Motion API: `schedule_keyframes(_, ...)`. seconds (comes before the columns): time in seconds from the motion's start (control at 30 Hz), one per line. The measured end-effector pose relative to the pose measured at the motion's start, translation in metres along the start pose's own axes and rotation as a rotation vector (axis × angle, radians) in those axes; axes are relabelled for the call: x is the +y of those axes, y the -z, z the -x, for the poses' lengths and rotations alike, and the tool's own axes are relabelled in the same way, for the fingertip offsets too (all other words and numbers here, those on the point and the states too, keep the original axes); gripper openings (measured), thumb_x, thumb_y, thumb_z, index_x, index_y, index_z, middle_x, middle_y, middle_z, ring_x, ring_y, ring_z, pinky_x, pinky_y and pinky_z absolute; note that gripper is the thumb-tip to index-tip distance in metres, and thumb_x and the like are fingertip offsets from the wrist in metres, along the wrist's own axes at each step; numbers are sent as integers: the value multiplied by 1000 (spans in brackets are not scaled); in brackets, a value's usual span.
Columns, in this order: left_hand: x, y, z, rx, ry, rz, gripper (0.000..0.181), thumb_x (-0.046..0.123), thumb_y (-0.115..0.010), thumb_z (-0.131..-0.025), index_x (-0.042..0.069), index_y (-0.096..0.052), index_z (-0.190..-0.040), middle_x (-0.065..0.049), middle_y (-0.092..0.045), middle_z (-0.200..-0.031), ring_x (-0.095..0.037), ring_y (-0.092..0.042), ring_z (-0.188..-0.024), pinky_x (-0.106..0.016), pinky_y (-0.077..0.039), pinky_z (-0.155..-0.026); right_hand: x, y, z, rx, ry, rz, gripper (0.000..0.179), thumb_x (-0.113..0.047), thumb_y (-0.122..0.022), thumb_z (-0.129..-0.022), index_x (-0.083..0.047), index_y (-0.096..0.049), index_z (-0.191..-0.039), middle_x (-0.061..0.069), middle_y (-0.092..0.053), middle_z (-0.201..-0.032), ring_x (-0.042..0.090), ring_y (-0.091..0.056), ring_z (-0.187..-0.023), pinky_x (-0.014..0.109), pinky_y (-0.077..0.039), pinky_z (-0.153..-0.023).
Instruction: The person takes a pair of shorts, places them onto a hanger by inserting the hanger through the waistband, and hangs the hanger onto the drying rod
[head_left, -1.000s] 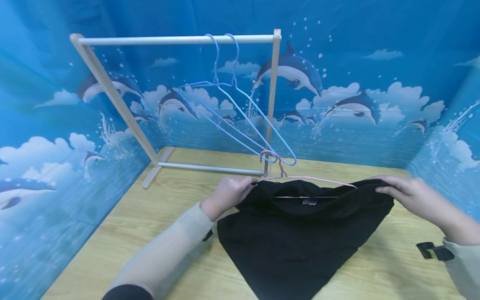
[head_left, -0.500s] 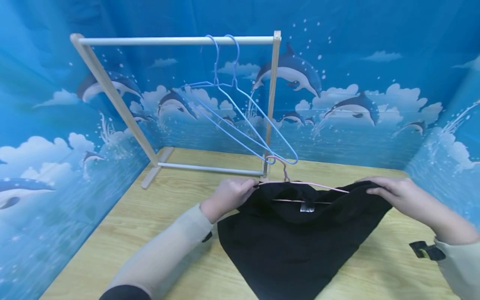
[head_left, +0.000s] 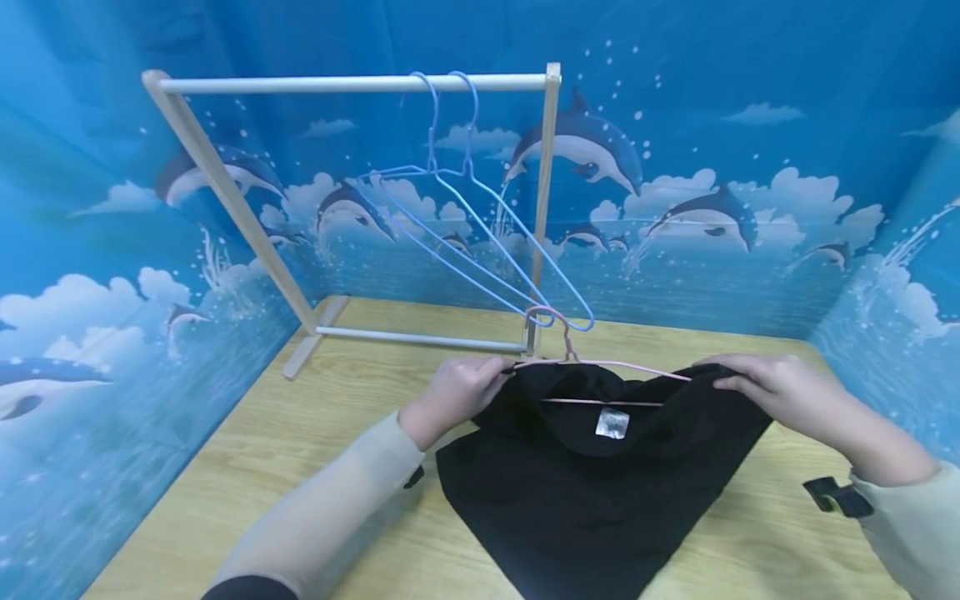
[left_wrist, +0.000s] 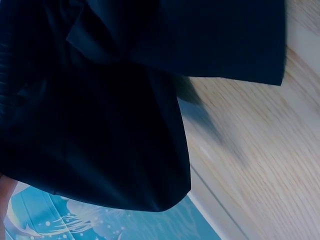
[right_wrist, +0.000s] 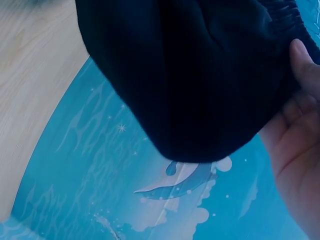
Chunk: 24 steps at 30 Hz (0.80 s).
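Left hand [head_left: 459, 387] and right hand [head_left: 776, 396] fingers pinch the garment [head_left: 600, 500], presumably spreading it along the hanger [head_left: 571, 355] facing the far edge of the table [head_left: 315, 425].

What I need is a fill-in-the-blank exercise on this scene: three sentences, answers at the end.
1. The left grip and right grip both hold the garment, which is coloured ____.
2. The hanger partly inside the garment is coloured ____.
3. The blue hangers on the rack number ____.
Missing words: black; pink; two.
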<state>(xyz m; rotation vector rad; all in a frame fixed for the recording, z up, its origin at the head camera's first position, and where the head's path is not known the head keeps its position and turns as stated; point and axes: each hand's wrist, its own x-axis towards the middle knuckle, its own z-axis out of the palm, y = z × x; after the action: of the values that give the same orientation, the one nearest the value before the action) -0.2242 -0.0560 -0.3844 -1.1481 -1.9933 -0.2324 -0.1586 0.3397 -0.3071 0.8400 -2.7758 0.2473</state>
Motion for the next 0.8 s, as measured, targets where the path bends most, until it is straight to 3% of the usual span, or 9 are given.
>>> schedule_keyframes(0.17,1,2,-1,11,12,7,18,10,-77,-81,6,-66,-95,-2,-71,-75,-9,-65,-56,-22,-52,-50,-6,-1,-3,-62,-35,-37,30,-1,-63,-90,1,-63,-120,19,-70,-108,31,-69,-92,44,-56,-74)
schedule_keyframes(0.37,4,3,-2,44,45,30,18,9,-76,-80,4,-66,-95,-3,-72,-77,-11,-66,-58,-24,-53,-50,-5,-8,-1,17,39,-29,32,3,-68,-84,-2,-66,-116,12,-73,-102,25,-71,-85,39,-57,-71)
schedule_keyframes(0.57,9,0,-3,91,64,14,19,9,-76,-81,3,-65,-96,-5,-74,-82,-11,-67,-59,-24,-54,-51,0,-17,6,30,16,-44,34,-5,-70,-85,-6,-65,-118,12,-71,-108,32,-69,-95,41,-57,-74)
schedule_keyframes(0.8,12,-3,-4,129,67,8,21,8,-77,-80,2,-65,-97,-5,-74,-84,-12,-67,-59,-25,-54,-51,7,-33,10,98,56,-34,43,-9,-79,-75,-5,-66,-116,9,-73,-104,27,-70,-90,35,-57,-70)
